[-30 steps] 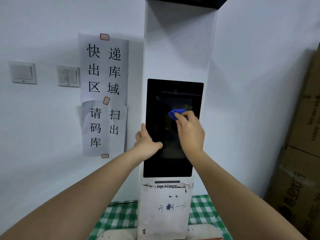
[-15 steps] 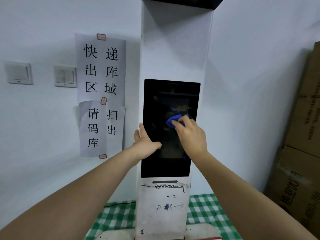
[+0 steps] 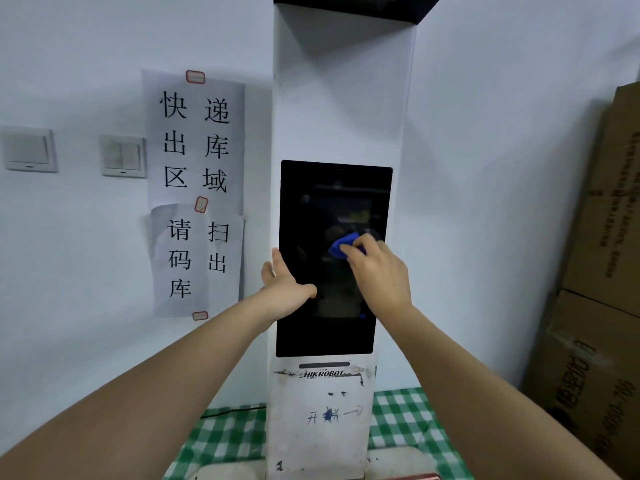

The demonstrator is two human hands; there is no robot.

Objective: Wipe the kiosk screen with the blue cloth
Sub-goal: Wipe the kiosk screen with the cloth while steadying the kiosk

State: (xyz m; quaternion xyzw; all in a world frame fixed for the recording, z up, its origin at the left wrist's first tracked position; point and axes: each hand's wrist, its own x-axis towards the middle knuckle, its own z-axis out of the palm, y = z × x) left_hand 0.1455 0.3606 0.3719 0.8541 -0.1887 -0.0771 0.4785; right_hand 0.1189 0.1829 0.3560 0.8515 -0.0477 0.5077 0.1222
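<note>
1. White wall (image 3: 485, 168) backs a tall white kiosk (image 3: 343, 98); its dark screen (image 3: 311, 334) faces the camera.
2. Cloth (image 3: 341, 245): small, soft, likely light. It sits bunched on the screen, right of centre, under the right hand (image 3: 377, 271), whose curled fingers press and grip it.
3. Screen: judged smooth glass, fragile; use moderate pressure and keep the cloth wadded under the fingertips.
4. Left hand (image 3: 282, 289): fingers straight, clasping the kiosk's left edge, thumb on the screen, holding nothing else.
5. Surroundings: paper signs (image 3: 194, 140), switches (image 3: 123, 155), boxes (image 3: 602, 306), checked tablecloth (image 3: 401, 427).
</note>
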